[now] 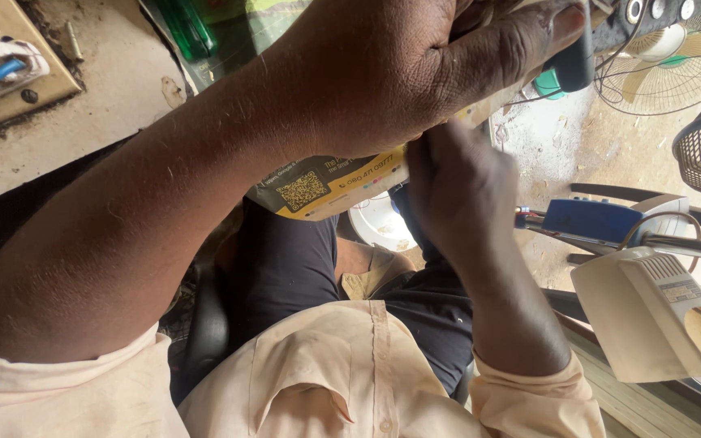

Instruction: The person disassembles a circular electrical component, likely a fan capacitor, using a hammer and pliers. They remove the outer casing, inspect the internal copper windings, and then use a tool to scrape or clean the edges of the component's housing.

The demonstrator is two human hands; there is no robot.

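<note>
A flat yellow and black printed card (pixel 326 185) ran slantwise across the middle of the view, held between the left hand (pixel 383 73) above and the right hand (pixel 456 191) below. Its lower left end bore a square code patch on yellow beside a dark band. At the right, a cream plastic casing (pixel 647 312) carried a small pale label (pixel 681 290), possibly a rating sticker, too blurred to make out.

**Both hands raised, left above right**

The left forearm is stretched across from the lower left, bare to the rolled sleeve. The left hand (pixel 391 69) is closed, thumb extended to the upper right. The right hand (pixel 456 191) is held just beneath it, fingers curled upward, wrist bent, forearm rising from the lower right.
</note>
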